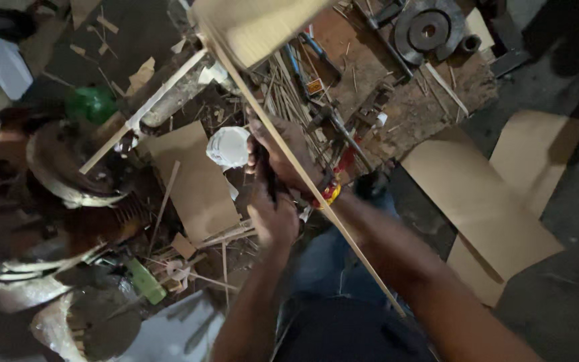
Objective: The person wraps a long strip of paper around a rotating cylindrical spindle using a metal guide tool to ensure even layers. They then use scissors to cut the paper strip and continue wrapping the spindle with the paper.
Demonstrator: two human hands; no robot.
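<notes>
Nearest, blue trousers [333,268] and two bare forearms reaching forward. Left hand [275,221] curled shut, grip pressed around a dark handle-like tool [265,175] rising from the fist. Right hand [283,154] just beyond, touching the left, fingers wrapped on the same dark tool; red-and-yellow bangle [328,194] at its wrist. Crossing over the right wrist, a long thin wooden strip [303,175] running diagonally from the lap up toward a pale wooden board [256,23]. Just left of the hands, a white cup [228,147] beside a cardboard sheet [192,181]. Farther out, scattered wood sticks [289,87], a green bottle [90,104], a round metal flange [429,28].
</notes>
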